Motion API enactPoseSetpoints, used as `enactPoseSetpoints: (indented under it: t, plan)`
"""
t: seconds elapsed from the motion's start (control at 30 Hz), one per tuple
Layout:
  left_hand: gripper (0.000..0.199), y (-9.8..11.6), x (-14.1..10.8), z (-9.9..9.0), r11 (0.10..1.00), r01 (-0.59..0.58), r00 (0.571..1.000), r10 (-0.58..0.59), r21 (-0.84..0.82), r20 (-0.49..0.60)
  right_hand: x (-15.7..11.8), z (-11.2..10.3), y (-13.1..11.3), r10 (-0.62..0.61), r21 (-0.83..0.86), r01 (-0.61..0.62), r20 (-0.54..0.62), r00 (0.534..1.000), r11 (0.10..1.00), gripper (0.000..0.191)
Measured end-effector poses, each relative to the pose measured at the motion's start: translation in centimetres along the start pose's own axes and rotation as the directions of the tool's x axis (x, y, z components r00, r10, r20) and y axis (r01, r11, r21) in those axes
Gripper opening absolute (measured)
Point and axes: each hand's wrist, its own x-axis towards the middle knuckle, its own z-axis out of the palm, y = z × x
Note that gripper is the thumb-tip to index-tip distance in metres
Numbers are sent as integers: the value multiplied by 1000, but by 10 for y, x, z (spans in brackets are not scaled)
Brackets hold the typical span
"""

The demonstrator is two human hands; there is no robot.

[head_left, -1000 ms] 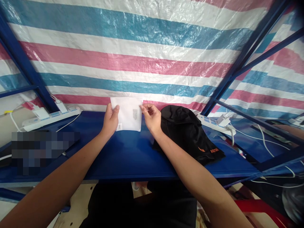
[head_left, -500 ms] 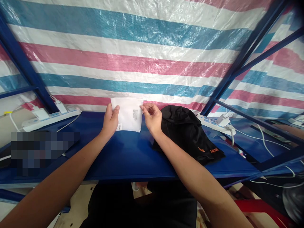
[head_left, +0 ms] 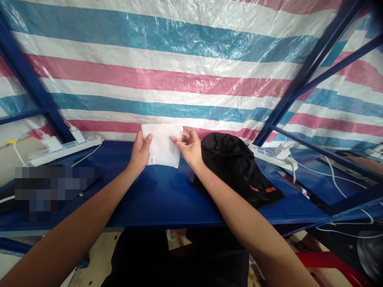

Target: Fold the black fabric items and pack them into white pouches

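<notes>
Now white packet (head_left: 161,146) spans left grip (head_left: 141,150), right grip (head_left: 191,149).

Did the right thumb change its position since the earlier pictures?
Yes: the right thumb moved left, away from the right-hand power strip, further onto the white packet.

glare streaks the striped sheet (head_left: 167,75) beyond the far edge of the worktop (head_left: 164,199); below the near edge, black clothing (head_left: 140,255) lies dim; wide-angle distortion stretches the margins, and pixel blocks (head_left: 56,185) mask part of the left end
</notes>
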Motion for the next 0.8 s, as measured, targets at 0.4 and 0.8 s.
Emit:
enactPoseSetpoints:
  t: [0.4,0.8]
  plan:
    - [42,15,-2,6,996,8,997,-1,-87,83,-3,-2,-1,229,35,-230,44,972,972,51]
    - [44,24,8,-3,967,224,973,-214,-124,88,-9,3,-20,211,143,-226,113,971,964,43]
